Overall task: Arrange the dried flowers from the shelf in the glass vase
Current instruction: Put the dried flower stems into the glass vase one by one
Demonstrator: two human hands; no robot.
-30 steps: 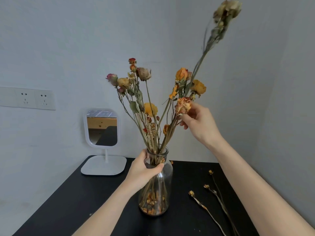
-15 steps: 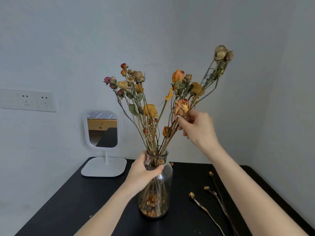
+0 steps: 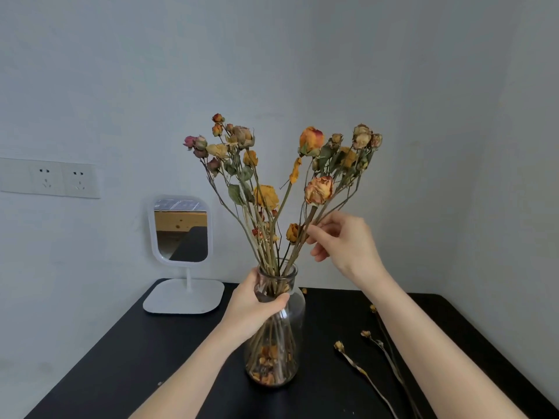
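Observation:
A clear glass vase (image 3: 295, 309) stands on the black table (image 3: 169, 358) with fallen petals at its bottom. Several dried roses (image 3: 263, 196) in orange, yellow and pink fan out of its mouth. My left hand (image 3: 257, 306) is wrapped around the vase's neck. At the right of the bunch, my right hand (image 3: 344, 243) pinches the stem of a tall flower with pale buds (image 3: 364, 137) between thumb and forefinger, a little above the rim. That stem's lower end sits inside the vase among the others.
Three thin dried stems (image 3: 363, 370) lie on the table right of the vase. A white stand mirror (image 3: 181, 231) stands at the back left against the wall. A socket panel (image 3: 60, 178) is on the left wall. The table's right edge runs near the right wall.
My right hand has lowered the tall pale-budded stem down into the vase, so its head dropped level with the other blooms. My left hand stayed on the vase neck.

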